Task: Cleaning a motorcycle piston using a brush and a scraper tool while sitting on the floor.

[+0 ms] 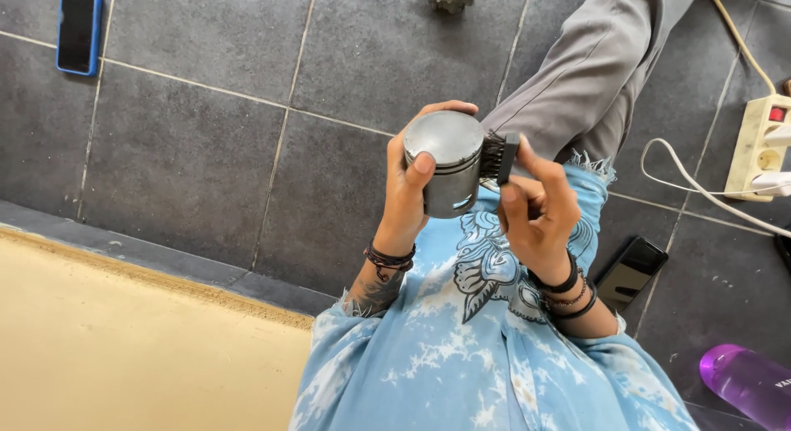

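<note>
Two phones lie on the grey tiled floor (pixel 206 151), one blue-cased phone (pixel 79 29), one black phone (pixel 629 272); left hand (pixel 405 202) grips a grey metal cylindrical piston (pixel 445 163); right hand (pixel 537 210) holds a small black-bristled brush (pixel 498 157) against it.

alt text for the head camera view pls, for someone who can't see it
Seen from above, a person's left hand holds a grey metal piston while the right hand presses a small black brush against its side. Below is a dark tiled floor with a blue-cased phone and a power strip.

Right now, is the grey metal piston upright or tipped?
Tipped: the grey metal piston in the left hand shows its flat crown tilted toward the camera, skirt pointing down and away.
</note>
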